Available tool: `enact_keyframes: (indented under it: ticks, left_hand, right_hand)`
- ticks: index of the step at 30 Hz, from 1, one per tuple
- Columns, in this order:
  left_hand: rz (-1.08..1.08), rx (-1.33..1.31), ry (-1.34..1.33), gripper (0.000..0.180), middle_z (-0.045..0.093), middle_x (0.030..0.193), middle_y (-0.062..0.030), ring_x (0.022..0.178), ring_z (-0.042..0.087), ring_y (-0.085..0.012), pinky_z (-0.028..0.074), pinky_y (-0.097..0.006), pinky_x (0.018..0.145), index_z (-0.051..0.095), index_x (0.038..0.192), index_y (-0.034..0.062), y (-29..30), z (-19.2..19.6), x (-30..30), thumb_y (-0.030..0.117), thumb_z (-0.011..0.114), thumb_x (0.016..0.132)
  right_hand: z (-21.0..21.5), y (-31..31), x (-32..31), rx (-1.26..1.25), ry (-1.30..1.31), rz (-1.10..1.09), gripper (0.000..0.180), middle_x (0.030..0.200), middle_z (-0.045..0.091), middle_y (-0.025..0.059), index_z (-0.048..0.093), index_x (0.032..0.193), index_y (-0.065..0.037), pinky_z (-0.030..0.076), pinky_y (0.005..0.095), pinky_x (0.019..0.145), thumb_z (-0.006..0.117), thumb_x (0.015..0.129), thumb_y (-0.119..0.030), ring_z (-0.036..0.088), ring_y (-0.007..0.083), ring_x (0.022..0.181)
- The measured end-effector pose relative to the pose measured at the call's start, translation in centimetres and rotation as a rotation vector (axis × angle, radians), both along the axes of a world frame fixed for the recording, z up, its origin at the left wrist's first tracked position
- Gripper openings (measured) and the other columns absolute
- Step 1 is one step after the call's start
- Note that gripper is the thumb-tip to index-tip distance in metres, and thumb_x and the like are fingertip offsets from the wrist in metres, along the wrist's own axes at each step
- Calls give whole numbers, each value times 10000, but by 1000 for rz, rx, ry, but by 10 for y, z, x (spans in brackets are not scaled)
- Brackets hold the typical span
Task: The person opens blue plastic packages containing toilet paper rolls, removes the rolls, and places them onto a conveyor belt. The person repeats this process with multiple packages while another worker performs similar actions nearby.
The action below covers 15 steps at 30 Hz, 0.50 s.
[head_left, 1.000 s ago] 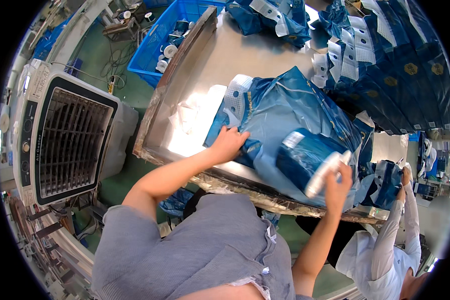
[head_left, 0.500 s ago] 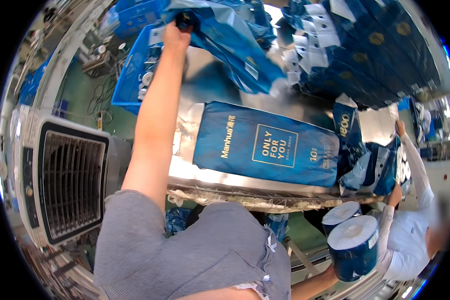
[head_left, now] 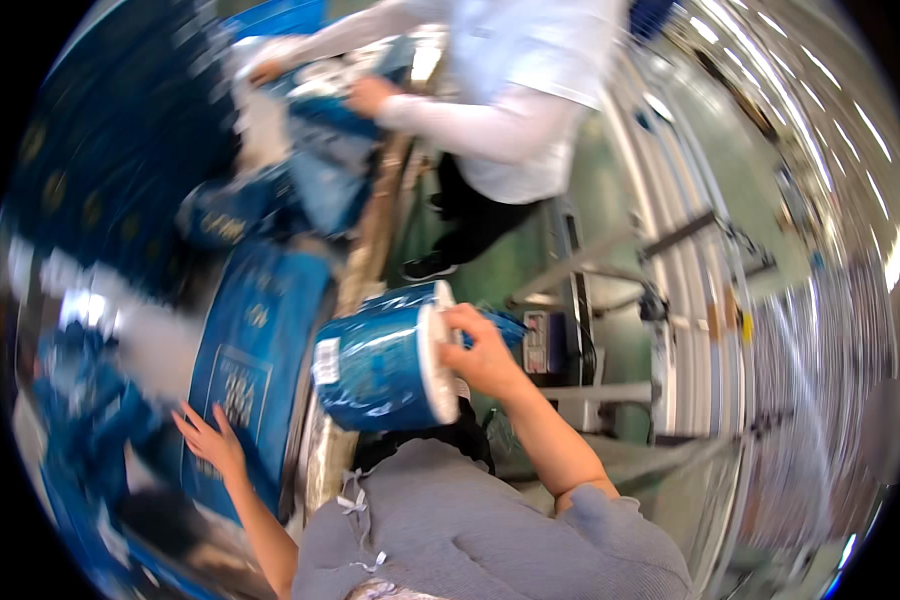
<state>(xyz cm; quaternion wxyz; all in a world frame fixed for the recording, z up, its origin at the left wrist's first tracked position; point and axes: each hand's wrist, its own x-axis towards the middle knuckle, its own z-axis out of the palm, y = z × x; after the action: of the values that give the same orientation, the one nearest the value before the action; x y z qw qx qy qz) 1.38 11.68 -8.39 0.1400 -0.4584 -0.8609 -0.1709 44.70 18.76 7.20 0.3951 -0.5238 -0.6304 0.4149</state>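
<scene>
Blurred workshop, metal bench (head_left: 322, 455) along left.
Right hand (head_left: 482, 352) clasped on white end of blue-wrapped roll (head_left: 385, 367), held above bench edge; left hand (head_left: 210, 443) spread flat on blue printed bag (head_left: 248, 370); co-worker's white sleeve (head_left: 470, 112) beyond.

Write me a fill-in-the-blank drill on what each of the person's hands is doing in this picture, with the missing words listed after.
1. The right hand holds a roll pack wrapped in shiny ____ film.
2. The left hand lies flat on a blue ____ spread over the metal table.
3. The end of the roll pack under the right hand's fingers is ____ in colour.
4. A co-worker in a ____ long-sleeved top handles more blue packaging at the top.

Missing words: blue; bag; white; white
</scene>
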Motion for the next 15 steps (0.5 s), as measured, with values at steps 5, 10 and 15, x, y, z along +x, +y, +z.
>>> enact_keyframes:
  ticks: [5, 10, 15]
  left_hand:
    - [-165, -271, 181, 548, 324, 1438, -177, 1312, 331, -314, 276, -468, 1044, 359, 1406, 185, 19, -34, 71, 446, 453, 934]
    - [-112, -400, 111, 531, 296, 1456, -177, 1327, 314, -293, 248, -447, 1068, 363, 1403, 156, 18, -12, 79, 427, 422, 950]
    - [-37, -440, 83, 534, 302, 1463, -137, 1330, 305, -305, 265, -449, 1053, 336, 1421, 171, 22, -2, 95, 439, 382, 961]
  right_hand:
    - [16, -38, 90, 114, -93, -348, 356, 1014, 549, 133, 643, 992, -3, 419, 330, 852, 717, 719, -220, 535, 254, 960]
    - [41, -93, 223, 273, -125, -1015, 131, 764, 560, 29, 614, 811, -19, 445, 271, 603, 632, 845, -144, 539, 116, 674]
    - [46, -156, 439, 284, -443, -1765, 663, 1001, 645, 234, 608, 1078, 89, 473, 358, 779, 642, 777, -500, 624, 293, 890]
